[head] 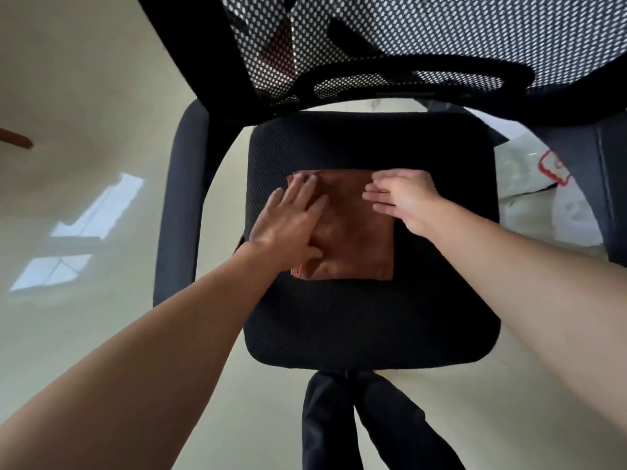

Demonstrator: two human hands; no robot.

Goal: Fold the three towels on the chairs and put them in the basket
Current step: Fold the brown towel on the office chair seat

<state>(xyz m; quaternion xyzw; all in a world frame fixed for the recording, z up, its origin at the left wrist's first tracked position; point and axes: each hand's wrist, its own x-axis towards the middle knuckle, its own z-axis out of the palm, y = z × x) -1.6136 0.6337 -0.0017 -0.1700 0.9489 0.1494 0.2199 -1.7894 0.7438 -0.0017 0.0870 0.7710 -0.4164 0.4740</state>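
Observation:
A small rust-brown towel (356,239), folded into a rough square, lies flat in the middle of a black mesh office chair seat (369,320). My left hand (288,218) rests palm down on the towel's left side, fingers spread and pointing to its far left corner. My right hand (403,198) lies flat over the towel's far right corner, fingers together and pointing left. Neither hand grips the cloth. No basket and no other towel is in view.
The chair's mesh backrest (407,39) rises at the far side, with dark armrests on the left (179,205) and right (610,184). White plastic bags (543,205) lie on the floor to the right. My dark trouser legs (366,425) stand at the seat's near edge. Pale floor surrounds the chair.

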